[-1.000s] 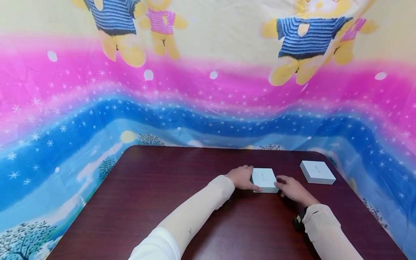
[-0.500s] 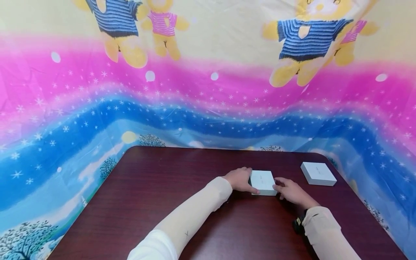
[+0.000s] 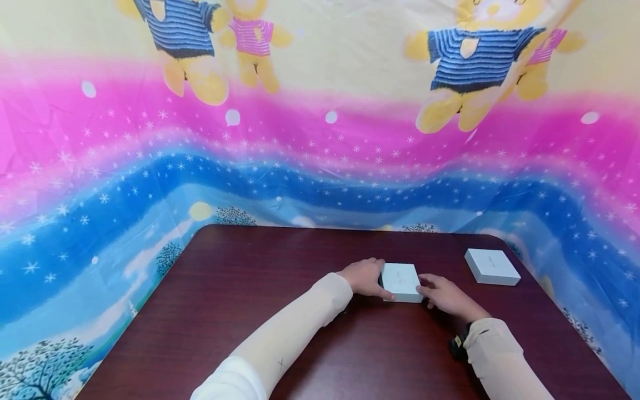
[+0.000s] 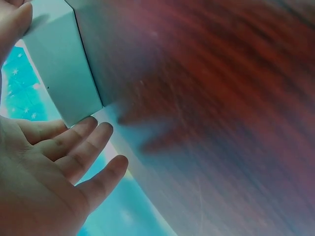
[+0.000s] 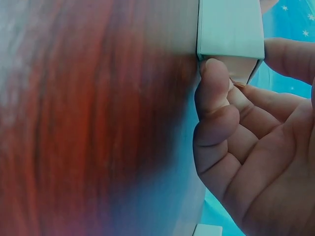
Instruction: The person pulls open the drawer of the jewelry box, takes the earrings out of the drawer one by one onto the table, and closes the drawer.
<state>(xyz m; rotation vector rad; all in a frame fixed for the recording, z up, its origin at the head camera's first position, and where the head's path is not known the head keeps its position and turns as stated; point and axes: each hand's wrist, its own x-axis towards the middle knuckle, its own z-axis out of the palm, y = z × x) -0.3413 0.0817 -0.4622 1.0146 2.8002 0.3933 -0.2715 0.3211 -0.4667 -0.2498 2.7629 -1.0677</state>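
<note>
A flat white box (image 3: pixel 401 278) with small print on its lid lies on the dark red-brown table, between both hands. My left hand (image 3: pixel 364 279) grips its left side, thumb at the near corner and fingers toward the far corner. In the left wrist view the fingers (image 4: pixel 44 147) spread past the end of the box (image 4: pixel 64 69). At the opposite side, my right hand (image 3: pixel 445 294) holds the right edge. The right wrist view shows curled fingers (image 5: pixel 216 123) at the recessed end of the box (image 5: pixel 230 29), with the thumb (image 5: pixel 290 56) beside its edge.
A second white box (image 3: pixel 492 265) rests near the table's far right corner. The wood-grain table (image 3: pixel 260 278) reaches back to a hanging cloth (image 3: pixel 325 150) printed with bears, snowflakes and trees. A black wrist device (image 3: pixel 457 344) sits on my right wrist.
The white box between my hands has shifted a little left and toward me, and both hands have moved with it. The second box stays where it was on the table.
</note>
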